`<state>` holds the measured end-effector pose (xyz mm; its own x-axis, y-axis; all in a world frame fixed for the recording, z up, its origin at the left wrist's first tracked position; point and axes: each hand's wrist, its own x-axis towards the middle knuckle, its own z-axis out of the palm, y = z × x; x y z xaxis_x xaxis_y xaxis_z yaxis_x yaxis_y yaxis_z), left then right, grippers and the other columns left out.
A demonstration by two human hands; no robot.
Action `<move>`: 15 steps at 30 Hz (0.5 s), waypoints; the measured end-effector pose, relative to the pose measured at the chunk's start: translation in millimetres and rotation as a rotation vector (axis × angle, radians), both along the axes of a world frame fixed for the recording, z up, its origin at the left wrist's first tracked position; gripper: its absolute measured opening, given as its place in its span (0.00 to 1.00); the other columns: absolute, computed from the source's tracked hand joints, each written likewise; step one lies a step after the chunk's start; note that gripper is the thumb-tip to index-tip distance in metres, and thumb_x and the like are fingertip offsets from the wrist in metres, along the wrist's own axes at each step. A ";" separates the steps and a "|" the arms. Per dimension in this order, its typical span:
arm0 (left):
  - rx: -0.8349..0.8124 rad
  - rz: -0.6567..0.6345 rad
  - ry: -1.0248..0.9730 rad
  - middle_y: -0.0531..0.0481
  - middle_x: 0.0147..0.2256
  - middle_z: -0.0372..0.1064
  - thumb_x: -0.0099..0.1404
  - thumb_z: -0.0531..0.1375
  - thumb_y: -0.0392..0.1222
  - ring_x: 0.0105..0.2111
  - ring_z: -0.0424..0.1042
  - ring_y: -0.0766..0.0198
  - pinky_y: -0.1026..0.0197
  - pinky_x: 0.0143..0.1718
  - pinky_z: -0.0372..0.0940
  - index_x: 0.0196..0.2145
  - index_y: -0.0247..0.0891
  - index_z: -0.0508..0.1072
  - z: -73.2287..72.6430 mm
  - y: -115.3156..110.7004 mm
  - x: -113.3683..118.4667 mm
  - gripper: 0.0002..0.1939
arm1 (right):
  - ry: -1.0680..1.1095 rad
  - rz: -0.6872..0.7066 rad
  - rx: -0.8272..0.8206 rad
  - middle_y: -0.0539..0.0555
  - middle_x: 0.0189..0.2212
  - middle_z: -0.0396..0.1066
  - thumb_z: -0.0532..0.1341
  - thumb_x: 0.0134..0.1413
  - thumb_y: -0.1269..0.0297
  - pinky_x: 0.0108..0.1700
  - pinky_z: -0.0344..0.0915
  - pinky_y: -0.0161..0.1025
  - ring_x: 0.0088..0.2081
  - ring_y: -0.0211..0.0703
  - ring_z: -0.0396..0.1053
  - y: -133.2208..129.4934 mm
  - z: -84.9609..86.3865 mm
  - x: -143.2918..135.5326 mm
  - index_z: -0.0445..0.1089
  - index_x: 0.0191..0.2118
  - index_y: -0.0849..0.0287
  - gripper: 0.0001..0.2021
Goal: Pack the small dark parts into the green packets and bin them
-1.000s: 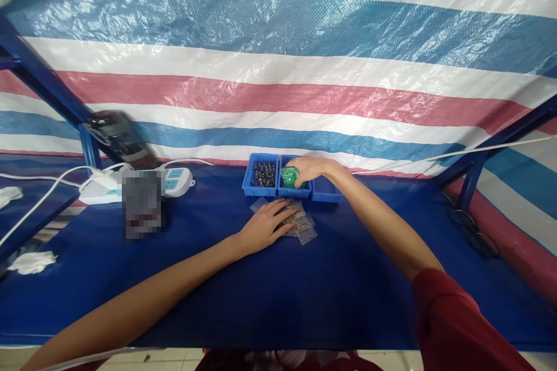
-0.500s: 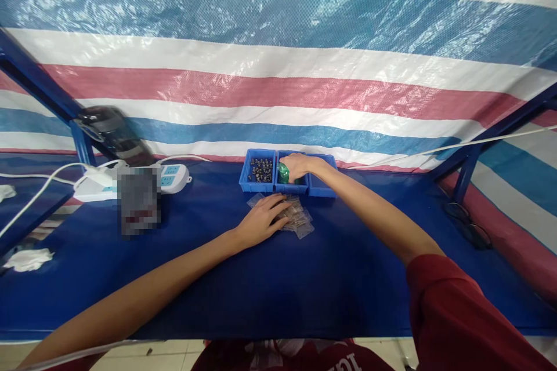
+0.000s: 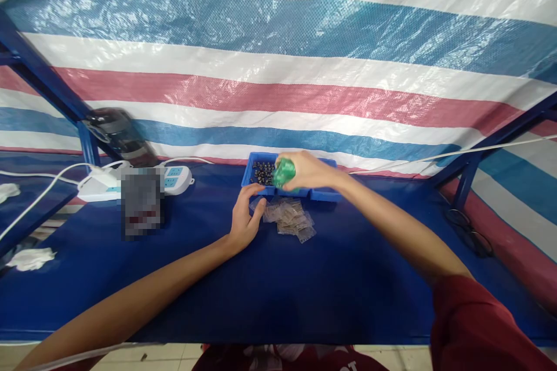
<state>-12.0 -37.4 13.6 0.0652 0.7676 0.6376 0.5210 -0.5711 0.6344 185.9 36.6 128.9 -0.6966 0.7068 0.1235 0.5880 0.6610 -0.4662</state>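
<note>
My right hand (image 3: 310, 170) is closed around a shiny green crinkled bundle (image 3: 285, 174), held over the row of blue bins. What it is made of is hard to make out, plastic or foil by its gloss. The left blue bin (image 3: 246, 177) contains many small dark metal-looking parts (image 3: 262, 173). My left hand (image 3: 246, 217) is open, thumb and fingers apart, at the front left corner of that bin; whether it touches the rim I cannot tell. Just right of it, small clear plastic bags (image 3: 289, 217) lie in a loose pile on the blue table (image 3: 278, 290).
On the left are a white power strip (image 3: 178, 177) with cables, a blurred-out dark object (image 3: 141, 203), a dark bottle (image 3: 124, 136) and crumpled white tissue (image 3: 31, 259). Glasses (image 3: 470, 232) lie far right. A striped tarp (image 3: 278, 95) hangs behind the table.
My right hand has lifted the green bundle up out of the middle bin. My left hand has slid left off the plastic bags to the left bin's front corner.
</note>
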 end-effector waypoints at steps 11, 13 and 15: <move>0.009 -0.345 0.616 0.43 0.59 0.57 0.67 0.52 0.54 0.61 0.53 0.49 0.43 0.61 0.51 0.56 0.44 0.63 -4.3 0.2 11.5 0.23 | -0.177 -0.196 0.279 0.60 0.48 0.70 0.57 0.59 0.67 0.50 0.61 0.44 0.50 0.51 0.67 8.9 -15.5 6.5 0.67 0.50 0.60 0.14; -0.001 -0.343 0.735 0.44 0.62 0.51 0.65 0.53 0.58 0.64 0.47 0.44 0.38 0.62 0.46 0.60 0.46 0.60 -5.3 -0.5 14.6 0.28 | -0.284 -0.153 0.179 0.61 0.47 0.71 0.62 0.53 0.65 0.50 0.63 0.43 0.50 0.53 0.67 33.0 -21.3 3.8 0.69 0.48 0.63 0.15; -0.023 -0.345 0.796 0.45 0.64 0.48 0.65 0.52 0.59 0.64 0.45 0.43 0.37 0.62 0.45 0.62 0.48 0.56 -4.8 -0.8 14.1 0.31 | -0.428 -0.115 0.040 0.62 0.46 0.71 0.66 0.47 0.61 0.46 0.66 0.43 0.47 0.54 0.69 51.0 -32.6 -3.6 0.70 0.46 0.63 0.20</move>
<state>2.1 -38.3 8.8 0.7166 0.6351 0.2882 0.6152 -0.7703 0.1679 182.4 87.6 96.4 -0.6079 0.7834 -0.1296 0.7934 0.5924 -0.1401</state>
